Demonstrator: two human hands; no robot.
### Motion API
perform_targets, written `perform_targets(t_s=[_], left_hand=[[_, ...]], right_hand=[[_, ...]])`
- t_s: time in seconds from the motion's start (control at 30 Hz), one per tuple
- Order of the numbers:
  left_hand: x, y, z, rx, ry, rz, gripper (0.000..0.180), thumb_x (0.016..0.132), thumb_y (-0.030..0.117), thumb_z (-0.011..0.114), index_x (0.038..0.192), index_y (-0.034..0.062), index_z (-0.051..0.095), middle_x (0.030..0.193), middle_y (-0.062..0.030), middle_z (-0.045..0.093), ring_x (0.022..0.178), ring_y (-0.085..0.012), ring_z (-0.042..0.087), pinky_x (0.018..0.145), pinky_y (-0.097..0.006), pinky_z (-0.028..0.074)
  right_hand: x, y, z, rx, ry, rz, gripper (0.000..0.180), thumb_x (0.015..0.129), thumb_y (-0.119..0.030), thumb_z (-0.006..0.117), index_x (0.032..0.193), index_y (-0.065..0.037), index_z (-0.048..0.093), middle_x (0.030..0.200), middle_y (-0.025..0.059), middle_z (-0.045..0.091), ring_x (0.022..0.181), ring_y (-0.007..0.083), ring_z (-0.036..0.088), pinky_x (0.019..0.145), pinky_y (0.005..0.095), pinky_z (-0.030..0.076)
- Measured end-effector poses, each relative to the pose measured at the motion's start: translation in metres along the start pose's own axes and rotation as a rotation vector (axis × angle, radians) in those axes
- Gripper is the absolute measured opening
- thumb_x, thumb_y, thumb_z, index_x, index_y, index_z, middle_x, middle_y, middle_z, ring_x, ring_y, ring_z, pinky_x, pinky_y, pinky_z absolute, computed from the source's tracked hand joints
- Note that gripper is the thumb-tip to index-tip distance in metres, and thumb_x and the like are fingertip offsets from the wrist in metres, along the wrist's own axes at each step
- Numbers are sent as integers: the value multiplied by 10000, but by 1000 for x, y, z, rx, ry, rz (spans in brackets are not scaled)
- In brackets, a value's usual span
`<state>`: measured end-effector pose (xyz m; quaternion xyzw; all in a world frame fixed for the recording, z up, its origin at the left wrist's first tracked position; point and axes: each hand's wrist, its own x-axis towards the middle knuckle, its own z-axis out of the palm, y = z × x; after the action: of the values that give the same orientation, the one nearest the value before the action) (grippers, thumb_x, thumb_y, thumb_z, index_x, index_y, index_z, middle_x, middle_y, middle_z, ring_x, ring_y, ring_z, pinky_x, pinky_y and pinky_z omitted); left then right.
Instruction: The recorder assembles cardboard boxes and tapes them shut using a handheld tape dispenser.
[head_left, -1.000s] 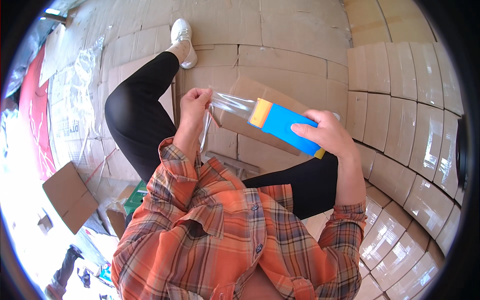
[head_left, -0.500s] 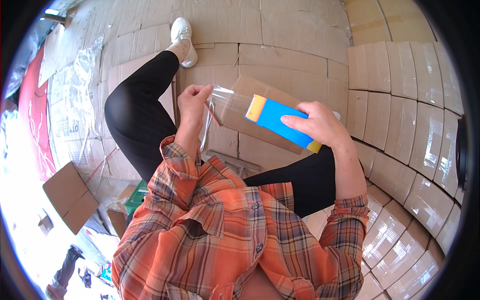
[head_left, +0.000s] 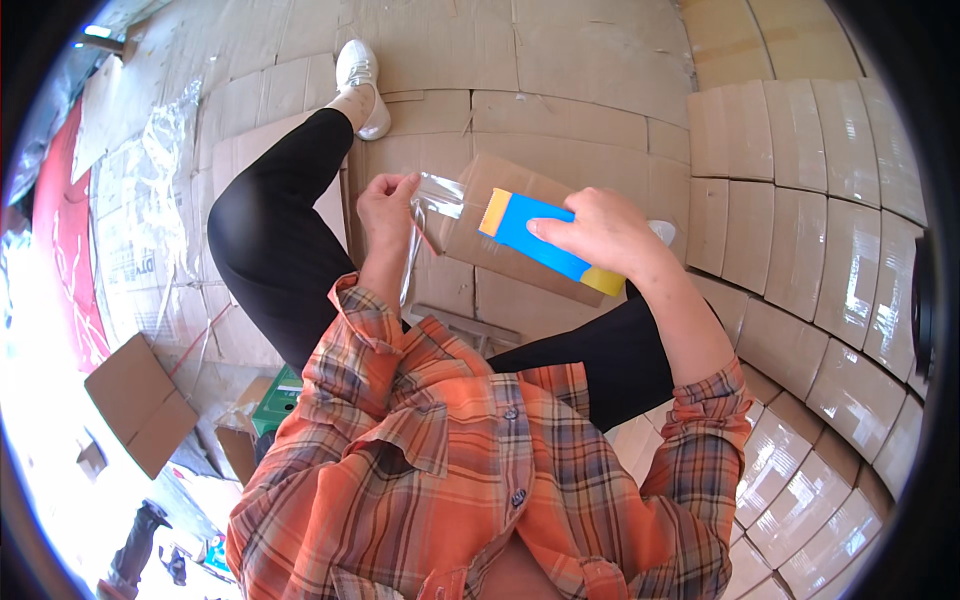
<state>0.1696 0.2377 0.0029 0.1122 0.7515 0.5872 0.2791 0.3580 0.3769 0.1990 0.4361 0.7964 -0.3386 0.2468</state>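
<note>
My right hand [head_left: 605, 232] is closed round a blue tape dispenser [head_left: 518, 217] with an orange toothed edge at its left end and yellow at its lower right. Between thumb and fingers, my left hand [head_left: 384, 218] pinches the end of a strip of clear packing tape [head_left: 440, 190], which stretches toward the dispenser. Under the tape and dispenser lies a brown cardboard box [head_left: 500, 262], partly covered by my right hand. Whether the tape touches the box, I cannot tell.
Stacked cardboard boxes [head_left: 800, 240] line the right side. Flattened cardboard [head_left: 560, 120] covers the floor. My bent left leg [head_left: 270, 220] and my right leg [head_left: 600, 365] flank the box. An upright cardboard piece [head_left: 140, 405] and a green box [head_left: 277, 400] are at lower left.
My right hand has moved left with the tape dispenser, bringing it nearer my left hand. The left hand keeps its pinch on the tape and has hardly moved.
</note>
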Motion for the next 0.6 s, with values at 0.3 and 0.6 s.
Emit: perform_targets(t_s=[0.3,0.6], left_hand=[[7,-47,15,99,-17,-192,167,755,145,778,764,3,689,681,-18,628,609,-100,526,574,-263,431],[-13,-70,42,-325,-198,-489,218,809,172,762,851,-19,664,758,-34,639,645,-113,562,587,-257,462]], right_hand=[[17,-20,13,-111,4,75,552,750,-488,639,661,57,633,609,210,591,560,319,592,546,425,456],[15,-28,10,-67,-24,174,541,723,-468,641,692,72,643,659,230,618,627,338,619,584,417,475]])
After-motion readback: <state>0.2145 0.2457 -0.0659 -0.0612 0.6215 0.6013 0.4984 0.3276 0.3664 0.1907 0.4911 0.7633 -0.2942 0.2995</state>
